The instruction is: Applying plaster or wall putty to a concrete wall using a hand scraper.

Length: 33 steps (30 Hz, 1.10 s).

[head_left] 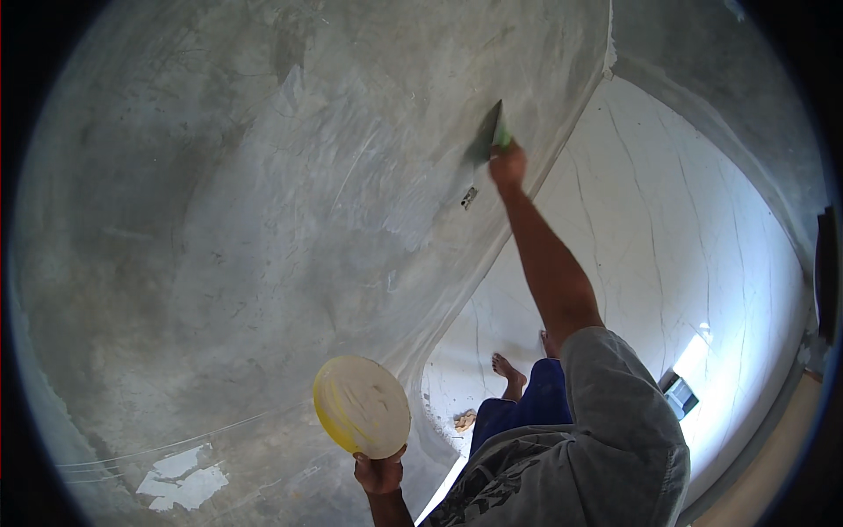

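High on a grey, blotchy plastered wall [228, 193], my right hand [507, 162] is closed round the green handle of a trowel [493, 127], whose dark blade lies at the wall surface. A small opening with metal in it [469, 198] shows just below. Low in the view, my left hand [379, 470] grips a round yellow-edged board [360, 402] from beneath, its face coated with pale, smeared paste.
A white marble-look floor [659, 193] spreads below, with my bare foot [511, 373], a brownish heap [465, 420] by the wall and a grey box-like object [680, 395] in bright light. A dark strip [825, 272] stands at the far right.
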Motion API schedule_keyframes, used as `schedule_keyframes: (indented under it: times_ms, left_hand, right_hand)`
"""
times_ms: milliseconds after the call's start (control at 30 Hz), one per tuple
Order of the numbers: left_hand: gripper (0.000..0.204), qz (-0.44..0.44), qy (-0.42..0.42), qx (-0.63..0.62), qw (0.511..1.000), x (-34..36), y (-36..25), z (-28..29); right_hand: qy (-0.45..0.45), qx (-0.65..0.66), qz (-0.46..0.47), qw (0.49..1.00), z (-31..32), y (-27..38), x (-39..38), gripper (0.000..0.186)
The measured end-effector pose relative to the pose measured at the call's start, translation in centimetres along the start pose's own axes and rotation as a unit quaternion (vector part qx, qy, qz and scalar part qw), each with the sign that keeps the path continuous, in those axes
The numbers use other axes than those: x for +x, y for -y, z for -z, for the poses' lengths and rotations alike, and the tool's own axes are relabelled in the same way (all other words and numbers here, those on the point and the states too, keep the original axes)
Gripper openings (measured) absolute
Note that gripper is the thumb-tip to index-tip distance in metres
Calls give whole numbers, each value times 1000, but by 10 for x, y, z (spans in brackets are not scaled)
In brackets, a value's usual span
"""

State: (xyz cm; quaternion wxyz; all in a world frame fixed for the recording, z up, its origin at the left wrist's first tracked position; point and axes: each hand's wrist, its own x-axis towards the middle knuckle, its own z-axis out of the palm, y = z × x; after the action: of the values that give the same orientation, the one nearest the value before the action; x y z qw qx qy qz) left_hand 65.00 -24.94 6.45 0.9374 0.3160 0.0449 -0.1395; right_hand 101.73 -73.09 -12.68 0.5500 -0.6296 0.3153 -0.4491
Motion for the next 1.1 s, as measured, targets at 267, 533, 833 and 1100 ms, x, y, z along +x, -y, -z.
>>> schedule_keyframes:
  times_ms: [267, 533, 833, 1100]
  left_hand:
    - [66, -13, -38, 14, 999, 0, 1, -5]
    - [64, -3, -21, -53, 998, -9, 14, -8]
    - [63, -9, -28, -15, 999, 2, 17, -15]
    - [70, 21, -116, 108, 987, 16, 39, -51]
  right_hand:
    - [85, 148, 62, 983, 21, 3, -108, 24]
    - [-8, 37, 7, 999, 3, -18, 30, 26]
    - [181, 132, -17, 974, 19, 2, -127, 24]
    - [-16, 39, -153, 987, -8, -81, -65, 19]
